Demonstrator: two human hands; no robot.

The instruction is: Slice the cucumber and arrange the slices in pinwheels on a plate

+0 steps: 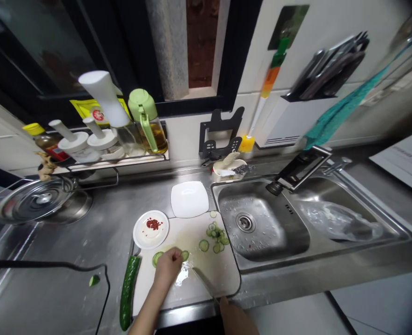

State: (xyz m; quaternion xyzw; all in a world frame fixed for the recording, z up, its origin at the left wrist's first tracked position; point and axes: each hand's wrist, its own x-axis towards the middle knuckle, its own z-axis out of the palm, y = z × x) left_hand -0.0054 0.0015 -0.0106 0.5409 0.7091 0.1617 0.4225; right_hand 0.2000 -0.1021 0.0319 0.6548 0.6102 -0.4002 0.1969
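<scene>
My left hand rests curled on the white cutting board, fingers pressed down on a piece of cucumber; a slice shows at its fingertips and another at its left. My right hand, at the bottom edge, grips a knife whose blade points up-left toward the left hand. Several cut cucumber slices lie at the board's far right. A whole cucumber lies along the board's left edge.
A small round plate with red chopped bits and a white square plate sit behind the board. A steel sink with a plastic bag is to the right. Left are a pot lid, a condiment rack and a cucumber end.
</scene>
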